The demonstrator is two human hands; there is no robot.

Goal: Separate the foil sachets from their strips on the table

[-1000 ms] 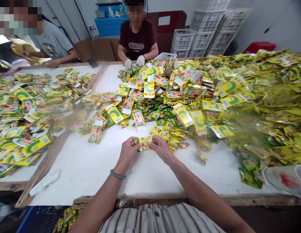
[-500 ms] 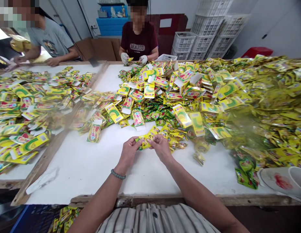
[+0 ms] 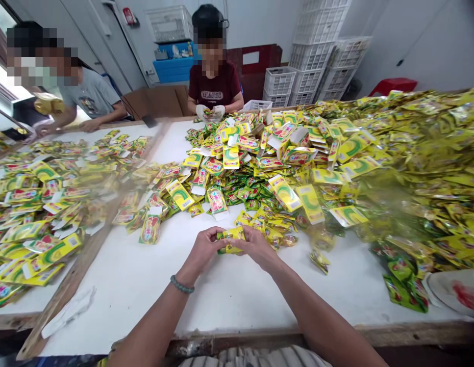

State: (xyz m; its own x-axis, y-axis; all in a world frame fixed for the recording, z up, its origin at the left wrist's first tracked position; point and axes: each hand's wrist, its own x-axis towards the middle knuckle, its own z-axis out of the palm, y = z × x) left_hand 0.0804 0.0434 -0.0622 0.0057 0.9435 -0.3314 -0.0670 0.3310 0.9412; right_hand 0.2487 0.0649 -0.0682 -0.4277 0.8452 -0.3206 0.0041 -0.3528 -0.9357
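Observation:
My left hand (image 3: pixel 203 250) and my right hand (image 3: pixel 257 246) meet over the white table (image 3: pixel 221 290), both pinching a small stack of yellow sachets (image 3: pixel 231 239) between them. The fingers of each hand are closed on the stack's ends. A green bead bracelet (image 3: pixel 182 285) circles my left wrist. Just beyond my hands lies a big heap of yellow, green and red sachets (image 3: pixel 282 168) and flat yellow cartons (image 3: pixel 284 192).
A wooden rail (image 3: pixel 87 244) splits this table from the left table, also covered in packets (image 3: pixel 41 204). Two other people sit at the far side; one in a dark red shirt (image 3: pixel 214 89) wears white gloves. White crates (image 3: pixel 317 56) are stacked behind. A white bowl (image 3: pixel 456 293) sits at right.
My hands have kept hold of the sachet stack and shifted slightly nearer to me. The view has tilted upward a little. The person in the dark red shirt lifted both hands together.

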